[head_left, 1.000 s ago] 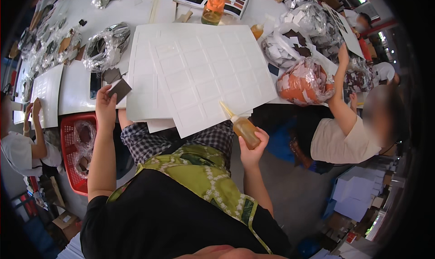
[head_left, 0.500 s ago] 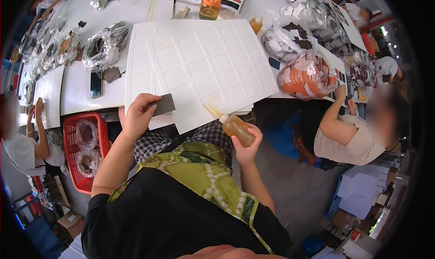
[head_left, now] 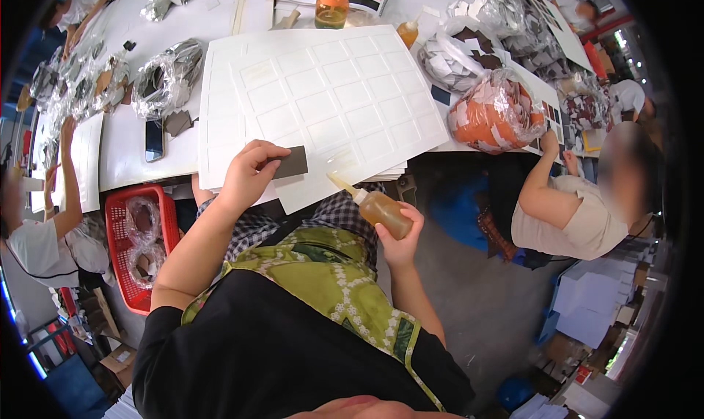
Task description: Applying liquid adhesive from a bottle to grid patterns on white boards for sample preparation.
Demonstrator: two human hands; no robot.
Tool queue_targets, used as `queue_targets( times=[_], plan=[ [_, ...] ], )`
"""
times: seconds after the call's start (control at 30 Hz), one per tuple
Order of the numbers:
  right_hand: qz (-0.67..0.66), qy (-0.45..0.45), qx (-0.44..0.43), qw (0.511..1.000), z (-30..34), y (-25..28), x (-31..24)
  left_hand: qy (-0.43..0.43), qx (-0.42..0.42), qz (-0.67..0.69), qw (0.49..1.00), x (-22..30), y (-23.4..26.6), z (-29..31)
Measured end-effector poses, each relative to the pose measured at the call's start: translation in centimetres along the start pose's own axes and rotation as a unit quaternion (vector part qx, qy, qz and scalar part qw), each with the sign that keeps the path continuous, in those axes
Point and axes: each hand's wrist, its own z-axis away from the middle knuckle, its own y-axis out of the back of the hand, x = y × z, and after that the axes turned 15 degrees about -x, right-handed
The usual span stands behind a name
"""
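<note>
Between the fingers of my left hand [head_left: 255,173] is a dark grey-brown rectangular swatch [head_left: 293,162], held over the near left part of a white board. That board [head_left: 345,89] is marked with a grid of raised-edged rectangles and lies on top of other white sheets. My right hand [head_left: 401,235] is wrapped round a squeeze bottle [head_left: 383,212] of amber liquid, tilted so its yellowish nozzle rests at or just above the board's near edge. A wet-looking streak [head_left: 339,158] shows on the board close to the nozzle tip.
An orange-topped jar [head_left: 332,6] and a second amber bottle [head_left: 408,33] stand beyond the board. Plastic bags of swatches [head_left: 493,114] crowd the right; a phone [head_left: 154,140] lies left. A red basket [head_left: 139,246] sits below the table's left edge. People work at both sides.
My left hand has moved right and slightly away from me with the swatch, further over the board. The bottle in my right hand has hardly moved. The person at left has raised an arm.
</note>
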Motion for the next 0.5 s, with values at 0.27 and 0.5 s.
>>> queue_targets(
  times=[0.27, 0.5],
  plan=[
    [-0.175, -0.084, 0.023, 0.981, -1.5, 0.9, -0.1, -0.001, -0.057, -0.038, 0.998, 1.0, -0.8, -1.6],
    [-0.766, -0.143, 0.093, 0.62, -1.5, 1.8, 1.9, -0.017, -0.091, -0.045, 0.995, 1.4, -3.6, -3.6]
  ],
)
